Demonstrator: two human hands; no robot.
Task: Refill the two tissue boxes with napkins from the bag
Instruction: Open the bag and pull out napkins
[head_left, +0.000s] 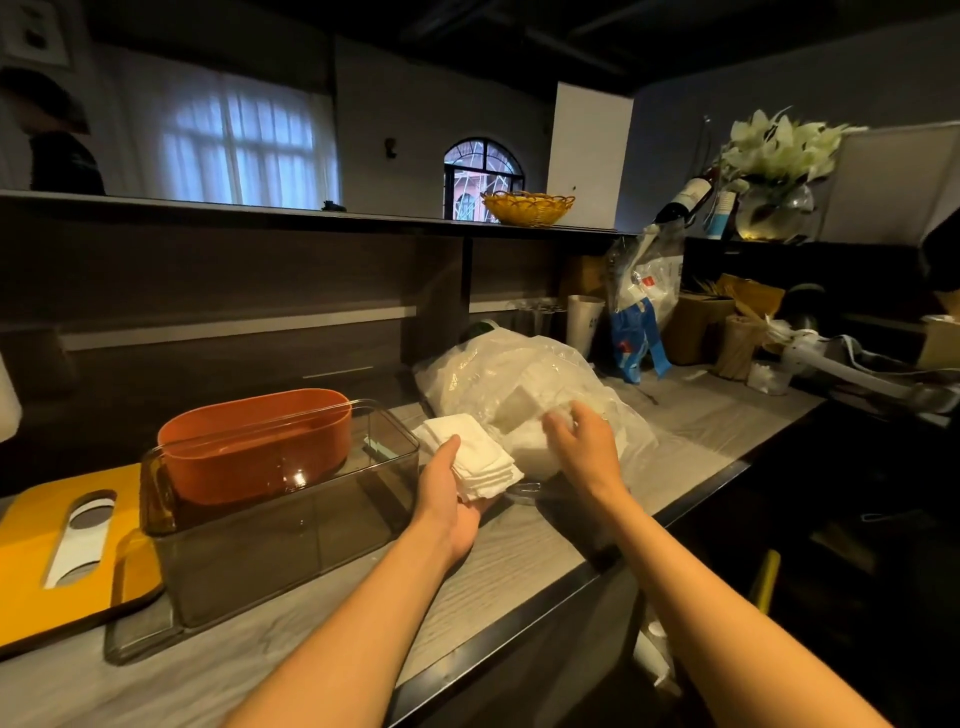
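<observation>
Napkins (475, 460) are held on the upturned left hand (451, 501), thumb curled over them; at their 3 o'clock, the bag (519, 379) is gripped by the right hand (582, 441).

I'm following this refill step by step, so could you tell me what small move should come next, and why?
Probably carry the napkin stack in the left hand leftward into the open orange box, since that box looks empty while the right hand is at the bag.
</observation>
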